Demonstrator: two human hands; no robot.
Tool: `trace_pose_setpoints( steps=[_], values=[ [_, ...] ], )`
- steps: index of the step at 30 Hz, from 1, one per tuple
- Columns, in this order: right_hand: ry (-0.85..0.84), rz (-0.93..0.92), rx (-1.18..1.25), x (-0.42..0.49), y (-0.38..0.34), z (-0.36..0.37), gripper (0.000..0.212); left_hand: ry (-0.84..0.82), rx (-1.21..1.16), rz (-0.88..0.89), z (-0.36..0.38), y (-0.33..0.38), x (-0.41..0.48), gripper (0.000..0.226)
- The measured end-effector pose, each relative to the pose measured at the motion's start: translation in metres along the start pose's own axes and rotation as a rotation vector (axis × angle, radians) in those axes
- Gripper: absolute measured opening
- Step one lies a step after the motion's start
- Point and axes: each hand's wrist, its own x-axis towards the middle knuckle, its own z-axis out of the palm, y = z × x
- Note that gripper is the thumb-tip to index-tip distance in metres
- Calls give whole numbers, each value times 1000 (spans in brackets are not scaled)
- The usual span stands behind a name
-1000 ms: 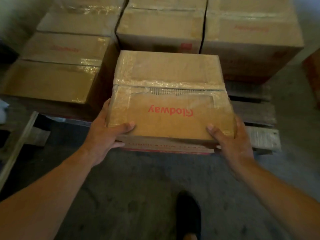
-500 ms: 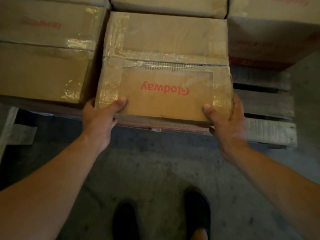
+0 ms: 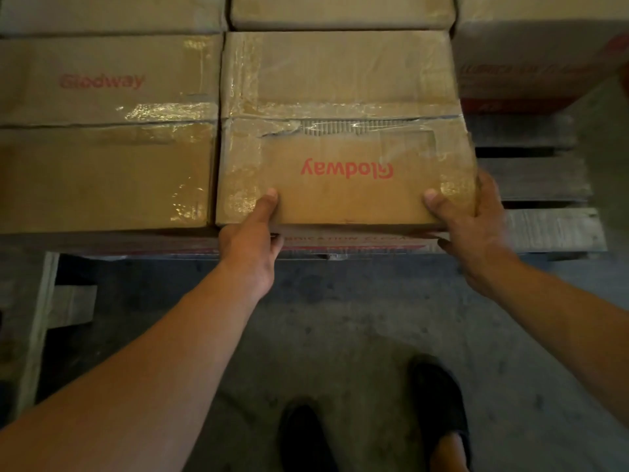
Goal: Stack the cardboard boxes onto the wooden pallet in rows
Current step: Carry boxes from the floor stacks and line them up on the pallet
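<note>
Left hand (image 3: 250, 240) and right hand (image 3: 476, 229) are gripping the Glodway cardboard box (image 3: 340, 114) at its near corners, thumbs on top. It is apparently resting on the wooden pallet (image 3: 544, 229), tight beside the neighbouring box (image 3: 102, 148). Advise squaring its near edge with that box's before letting go.

Looks like warehouse or storeroom. Taped cardboard boxes (image 3: 102, 158) packed tight in rows before me, red Glodway print on tops. Middle box (image 3: 340, 97) scuffed, tape seam torn, corrugation showing. All on rough wooden pallet (image 3: 537, 175), grey slats bare at right. Stained concrete floor (image 3: 340, 318) under my feet. Light dim.
</note>
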Motion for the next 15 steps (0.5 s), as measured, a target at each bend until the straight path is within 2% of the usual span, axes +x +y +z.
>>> trace_pose_setpoints(
  steps=[3,4,6,7,9,12,15],
  values=[
    [-8,-35,-95,0,-2,-6,78,-80,108,-33,-7,-2,-3,29],
    [-14,-45,-125,-1,-4,-8,79,-124,216,-51,-10,-2,-8,33],
    [-12,-48,-198,-2,-9,-12,85,-199,618,8,-16,-5,-22,31],
    [8,-46,-246,-3,-12,-15,88,-208,848,142,-21,-7,-28,28],
    [72,-55,-347,-7,-20,-23,89,-193,1180,550,-26,-6,-45,23],
    [131,-139,-521,-14,-33,-47,79,-184,1338,958,-14,16,-65,31],
    [174,-221,-633,-16,-45,-80,74,-203,1414,1209,18,44,-68,44]
  ],
)
